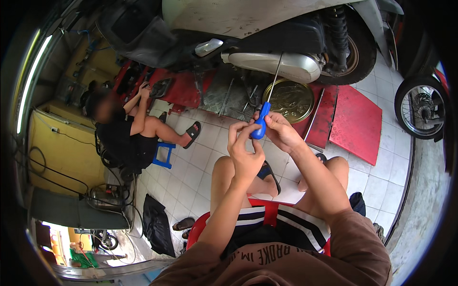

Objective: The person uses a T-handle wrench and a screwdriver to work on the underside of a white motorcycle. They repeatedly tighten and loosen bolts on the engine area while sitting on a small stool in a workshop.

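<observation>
Both my hands are raised in front of me around a screwdriver [260, 127] with a blue handle and a long thin metal shaft. My left hand [245, 150] has its fingers curled against the left side of the handle. From the other side, my right hand [282, 133] grips the handle between thumb and fingers. The shaft points up and away, its tip overlapping the silver engine-side cover [274, 64] of a scooter [219, 19]; whether it touches the cover I cannot tell.
A round golden tray [286, 114] with small parts lies below the scooter, beside a red ramp plate [355, 125]. Metal tools [226, 95] lie on a checkered steel plate. At left a person [119, 124] sits by a blue stool [163, 155]. Another wheel [422, 107] stands at right.
</observation>
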The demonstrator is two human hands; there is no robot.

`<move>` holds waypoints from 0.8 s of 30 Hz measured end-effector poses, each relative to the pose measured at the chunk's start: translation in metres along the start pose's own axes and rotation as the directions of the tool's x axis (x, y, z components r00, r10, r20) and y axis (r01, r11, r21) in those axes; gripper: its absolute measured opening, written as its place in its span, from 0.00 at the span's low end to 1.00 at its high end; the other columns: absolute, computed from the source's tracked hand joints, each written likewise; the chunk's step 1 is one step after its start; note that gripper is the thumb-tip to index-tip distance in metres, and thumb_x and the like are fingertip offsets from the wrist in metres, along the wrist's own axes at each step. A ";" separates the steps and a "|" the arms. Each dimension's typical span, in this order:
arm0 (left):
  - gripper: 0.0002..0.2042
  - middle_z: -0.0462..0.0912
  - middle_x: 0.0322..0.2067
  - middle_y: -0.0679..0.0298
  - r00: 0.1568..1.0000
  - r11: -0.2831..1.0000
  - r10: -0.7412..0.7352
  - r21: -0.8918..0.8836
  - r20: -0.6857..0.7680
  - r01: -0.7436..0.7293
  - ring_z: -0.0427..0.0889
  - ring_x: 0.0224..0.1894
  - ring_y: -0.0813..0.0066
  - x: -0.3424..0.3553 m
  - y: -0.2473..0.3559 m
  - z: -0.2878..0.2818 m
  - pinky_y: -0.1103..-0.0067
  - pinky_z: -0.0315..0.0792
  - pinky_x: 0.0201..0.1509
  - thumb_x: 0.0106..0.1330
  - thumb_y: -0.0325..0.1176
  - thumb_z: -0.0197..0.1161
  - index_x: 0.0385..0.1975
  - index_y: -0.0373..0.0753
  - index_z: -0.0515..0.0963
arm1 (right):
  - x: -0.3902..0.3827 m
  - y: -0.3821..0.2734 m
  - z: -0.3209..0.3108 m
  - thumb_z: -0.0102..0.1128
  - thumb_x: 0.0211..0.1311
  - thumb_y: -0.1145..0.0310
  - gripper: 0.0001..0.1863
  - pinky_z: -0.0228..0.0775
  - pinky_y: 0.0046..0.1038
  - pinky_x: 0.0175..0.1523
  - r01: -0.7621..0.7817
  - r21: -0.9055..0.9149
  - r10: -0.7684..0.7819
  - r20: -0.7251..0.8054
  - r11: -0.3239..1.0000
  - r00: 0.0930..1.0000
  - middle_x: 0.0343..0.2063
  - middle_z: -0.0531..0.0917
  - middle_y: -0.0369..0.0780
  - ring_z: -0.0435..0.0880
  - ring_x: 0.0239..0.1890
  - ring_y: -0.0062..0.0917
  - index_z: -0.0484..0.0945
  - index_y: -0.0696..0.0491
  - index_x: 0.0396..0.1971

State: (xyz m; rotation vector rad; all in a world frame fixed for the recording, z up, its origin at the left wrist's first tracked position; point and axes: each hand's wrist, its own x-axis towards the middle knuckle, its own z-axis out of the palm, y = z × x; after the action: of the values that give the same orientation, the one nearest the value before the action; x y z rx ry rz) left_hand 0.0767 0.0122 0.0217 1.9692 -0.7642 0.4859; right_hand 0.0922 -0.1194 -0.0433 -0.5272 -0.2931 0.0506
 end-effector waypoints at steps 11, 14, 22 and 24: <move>0.31 0.69 0.26 0.67 0.343 -0.199 -0.398 -0.445 0.851 0.873 0.61 0.16 0.84 0.010 0.012 -0.016 0.89 0.53 0.18 0.69 0.63 0.43 0.40 0.35 0.69 | 0.000 -0.009 0.009 0.56 0.66 0.57 0.22 0.63 0.33 0.62 0.038 0.125 -0.055 0.132 0.991 0.990 0.46 0.78 0.44 0.73 0.54 0.30 0.69 0.59 0.49; 0.22 0.72 0.26 0.67 0.477 0.113 -0.529 -0.499 0.702 0.859 0.63 0.16 0.85 0.010 0.008 -0.012 0.88 0.55 0.17 0.70 0.53 0.52 0.39 0.35 0.70 | 0.001 -0.008 -0.001 0.53 0.68 0.63 0.17 0.68 0.30 0.57 0.044 -0.025 -0.044 0.013 0.999 0.999 0.45 0.78 0.43 0.76 0.50 0.26 0.71 0.60 0.49; 0.10 0.74 0.15 0.66 0.922 0.943 -0.305 0.211 0.237 0.258 0.72 0.14 0.82 0.009 0.010 -0.003 0.81 0.63 0.18 0.64 0.32 0.64 0.35 0.31 0.75 | -0.001 -0.014 -0.002 0.59 0.64 0.67 0.13 0.69 0.18 0.41 0.061 -0.246 -0.123 -0.247 0.967 0.961 0.31 0.81 0.35 0.77 0.33 0.15 0.78 0.60 0.42; 0.09 0.73 0.15 0.69 0.866 0.915 -0.393 0.039 0.309 0.402 0.72 0.14 0.83 0.005 0.013 0.001 0.86 0.60 0.16 0.67 0.34 0.61 0.35 0.33 0.74 | 0.000 -0.015 -0.002 0.60 0.63 0.66 0.13 0.69 0.19 0.42 0.077 -0.229 -0.129 -0.225 0.970 0.966 0.31 0.80 0.35 0.77 0.33 0.15 0.77 0.60 0.42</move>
State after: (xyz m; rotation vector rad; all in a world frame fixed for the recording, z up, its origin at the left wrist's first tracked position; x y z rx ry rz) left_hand 0.0715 0.0050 0.0321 2.1332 -0.5230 -0.0876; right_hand 0.0921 -0.1339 -0.0375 -0.7289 -0.0899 -0.1481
